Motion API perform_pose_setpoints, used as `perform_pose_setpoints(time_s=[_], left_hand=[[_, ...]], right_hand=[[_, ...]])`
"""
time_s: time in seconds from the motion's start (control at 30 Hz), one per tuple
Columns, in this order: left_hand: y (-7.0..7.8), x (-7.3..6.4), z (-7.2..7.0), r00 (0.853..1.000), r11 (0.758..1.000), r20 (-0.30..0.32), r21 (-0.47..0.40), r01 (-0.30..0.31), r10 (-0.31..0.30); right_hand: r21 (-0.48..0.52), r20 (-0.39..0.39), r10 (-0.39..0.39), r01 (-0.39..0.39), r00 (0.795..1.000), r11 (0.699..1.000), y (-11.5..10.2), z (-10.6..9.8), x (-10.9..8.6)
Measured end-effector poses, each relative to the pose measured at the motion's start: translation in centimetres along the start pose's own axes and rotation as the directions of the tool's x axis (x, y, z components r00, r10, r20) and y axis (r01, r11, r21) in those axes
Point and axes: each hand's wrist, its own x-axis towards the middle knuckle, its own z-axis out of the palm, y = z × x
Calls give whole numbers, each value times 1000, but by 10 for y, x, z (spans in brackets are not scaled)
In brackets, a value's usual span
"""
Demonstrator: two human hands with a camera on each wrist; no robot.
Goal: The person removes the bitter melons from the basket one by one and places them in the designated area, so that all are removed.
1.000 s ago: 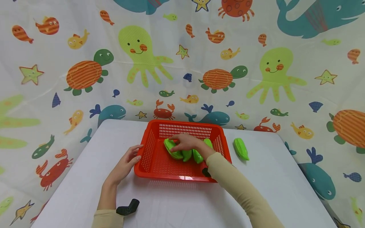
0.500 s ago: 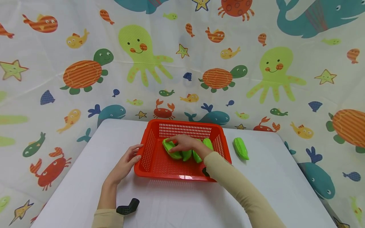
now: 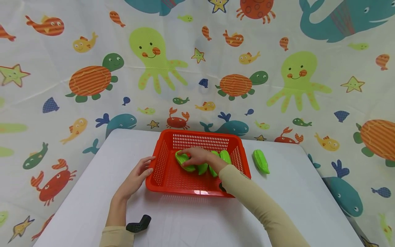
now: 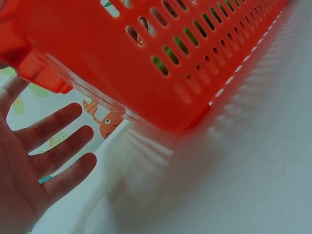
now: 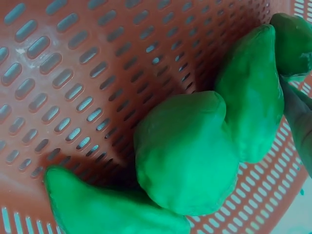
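Observation:
A red perforated basket (image 3: 185, 183) stands on the white table. Several glossy green, ridged, gourd-like vegetables lie inside it. My right hand (image 3: 197, 156) reaches over them and pinches the leftmost green vegetable (image 3: 182, 159) between thumb and fingers. In the right wrist view that vegetable (image 5: 292, 46) shows at the upper right, beside the hand (image 5: 300, 122); more green vegetables (image 5: 187, 156) line up below it. My left hand (image 3: 137, 176) rests at the basket's left rim. Its fingers (image 4: 56, 151) are spread and mostly straight in the left wrist view.
One more green vegetable (image 3: 261, 161) lies on the table (image 3: 287, 192) to the right of the basket. A cloth curtain (image 3: 197, 79) with printed sea animals hangs behind the table. A black device (image 3: 139, 224) sits at the left wrist.
My right hand has shifted slightly left inside the basket, and the leftmost green vegetable has moved with it. The left hand and the basket stay put.

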Motion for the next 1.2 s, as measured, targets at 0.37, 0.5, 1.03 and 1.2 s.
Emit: perform_pose_setpoints(time_s=[0.37, 0.5, 1.03, 1.2], left_hand=[[2, -2, 0, 1000, 1000, 1, 0, 4, -4], [2, -2, 0, 1000, 1000, 0, 4, 1, -1], [3, -3, 1, 1000, 1000, -7, 1, 12, -12], [2, -3, 1, 1000, 1000, -9, -9, 12, -12]], right_hand=[[-37, 10, 3, -2, 1000, 999, -3, 1, 0], [-50, 20, -11, 12, 1000, 999, -3, 1, -1], [41, -15, -28, 29, 999, 999, 3, -3, -1], [41, -26, -38, 39, 999, 998, 1, -4, -2]])
